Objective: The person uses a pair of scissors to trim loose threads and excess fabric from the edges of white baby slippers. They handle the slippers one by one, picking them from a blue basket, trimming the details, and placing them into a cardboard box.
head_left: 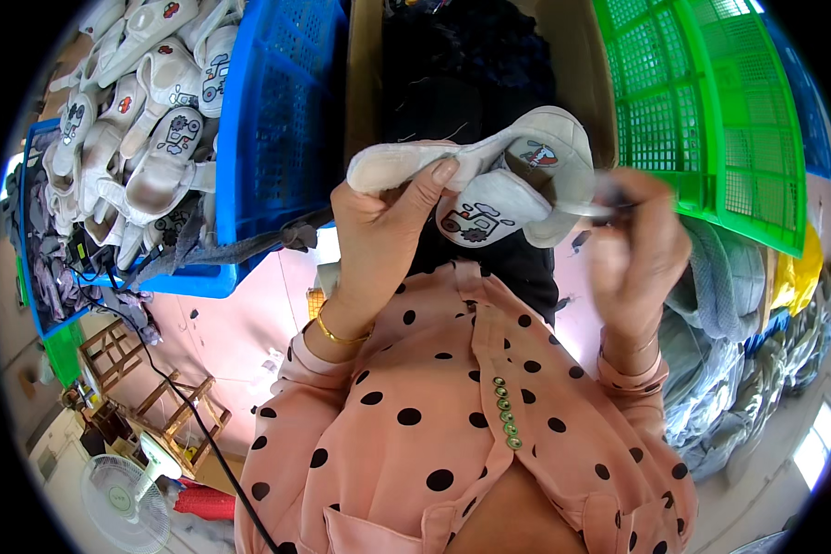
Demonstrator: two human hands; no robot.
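My left hand (pixel 381 237) grips a small beige child's sandal (pixel 489 175) by its sole end, thumb pressed on top. The sandal has straps with cartoon patches, one a vehicle, one red and blue. My right hand (pixel 635 249) is blurred and closed on a thin dark tool (pixel 598 199) whose tip touches the sandal's toe end. Both hands are raised in front of my chest, over a pink blouse with black dots.
A blue crate (pixel 282 111) at the upper left holds several similar beige sandals (pixel 148 120). A green crate (pixel 702 102) stands at the upper right. Dark fabric (pixel 462 74) fills a cardboard box behind the sandal. Grey cloth (pixel 720 314) is piled right. A fan (pixel 125 499) and wooden stools (pixel 171 406) stand on the floor.
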